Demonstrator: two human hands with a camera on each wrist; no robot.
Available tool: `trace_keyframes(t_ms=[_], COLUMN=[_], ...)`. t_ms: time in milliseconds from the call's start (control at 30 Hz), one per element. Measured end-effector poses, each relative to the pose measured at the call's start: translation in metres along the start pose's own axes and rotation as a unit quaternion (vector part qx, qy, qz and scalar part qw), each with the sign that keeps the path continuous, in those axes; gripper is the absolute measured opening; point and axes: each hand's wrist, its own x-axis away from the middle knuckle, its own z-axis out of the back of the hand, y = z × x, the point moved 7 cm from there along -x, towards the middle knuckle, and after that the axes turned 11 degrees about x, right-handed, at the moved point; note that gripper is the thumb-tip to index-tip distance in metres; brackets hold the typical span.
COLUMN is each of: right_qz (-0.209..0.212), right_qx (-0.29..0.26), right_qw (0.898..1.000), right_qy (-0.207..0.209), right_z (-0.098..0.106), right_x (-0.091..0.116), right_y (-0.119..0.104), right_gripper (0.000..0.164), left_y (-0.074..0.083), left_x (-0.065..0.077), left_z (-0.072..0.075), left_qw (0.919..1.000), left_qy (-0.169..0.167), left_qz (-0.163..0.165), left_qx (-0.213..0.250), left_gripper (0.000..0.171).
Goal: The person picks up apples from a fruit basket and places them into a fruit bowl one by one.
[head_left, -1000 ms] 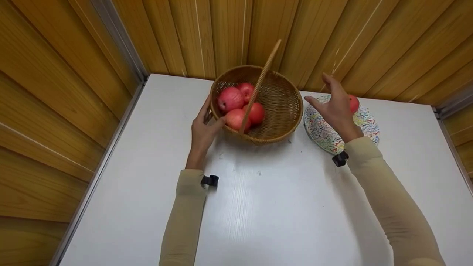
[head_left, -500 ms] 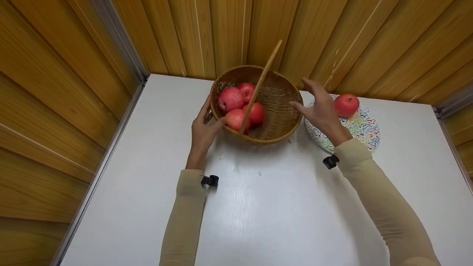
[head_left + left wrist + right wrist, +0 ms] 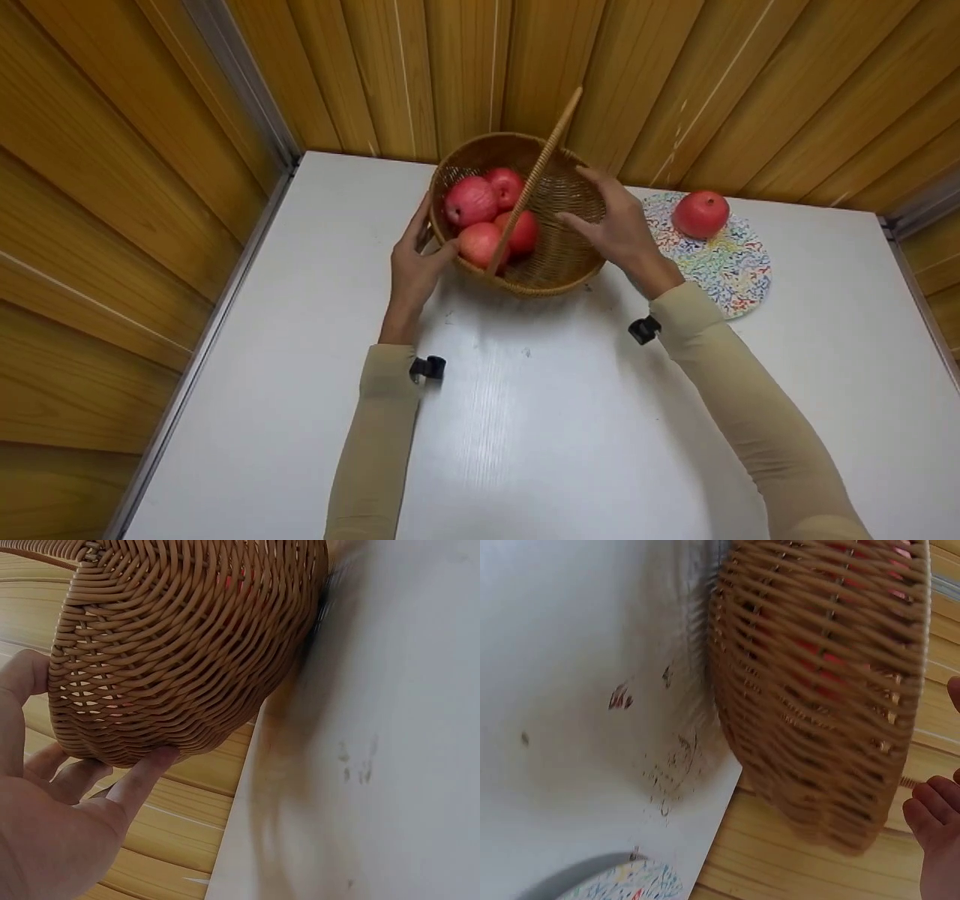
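A round brown wicker basket (image 3: 559, 259) with one arched handle (image 3: 536, 169) stands at the back of the table, holding several red apples (image 3: 471, 201) on its left side. My left hand (image 3: 415, 266) grips the basket's left side. In the left wrist view, that hand's thumb is at the rim and its fingers (image 3: 142, 778) lie against the woven outside. My right hand (image 3: 622, 232) overlaps the basket's right rim in the head view, thumb and fingers spread and holding nothing. The right wrist view shows its fingers (image 3: 937, 802) beside the rim.
A plate (image 3: 724, 270) with a multicoloured speckled pattern lies right of the basket, bearing one red apple (image 3: 700, 214). Wood-patterned panels (image 3: 465, 67) rise behind the white table (image 3: 517, 420) and along its left side. Small dark marks (image 3: 620, 696) dot the tabletop near the basket.
My right hand has moved left from over the plate to the basket's right rim, uncovering the apple on the plate. The basket has shifted very slightly; my left hand keeps its grip.
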Motion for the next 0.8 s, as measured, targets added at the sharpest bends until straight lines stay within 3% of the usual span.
trace_keyframes(t_ms=[233, 400, 567, 800], right_qz=[0.011, 0.02, 0.031, 0.057], right_qx=[-0.006, -0.011, -0.013, 0.004], right_qw=[0.999, 0.999, 0.998, 0.995], right_qy=[-0.034, -0.041, -0.044, -0.083], right_z=[-0.026, -0.037, -0.044, -0.051], right_x=[0.0, 0.001, 0.002, 0.005], right_y=[-0.01, -0.013, -0.015, -0.018], right_gripper=[0.068, 0.065, 0.061, 0.054], left_y=[-0.001, -0.015, -0.029, -0.028], left_x=[0.0, -0.006, -0.012, -0.012], left_z=[0.0, 0.003, 0.008, 0.008], left_qw=[0.9999, 0.9997, 0.9998, 0.9997], left_qy=[0.005, 0.01, 0.007, -0.002], left_qz=[0.008, 0.012, -0.003, -0.018], left_qx=[-0.014, -0.016, -0.02, -0.016], left_gripper=[0.078, 0.079, 0.079, 0.077])
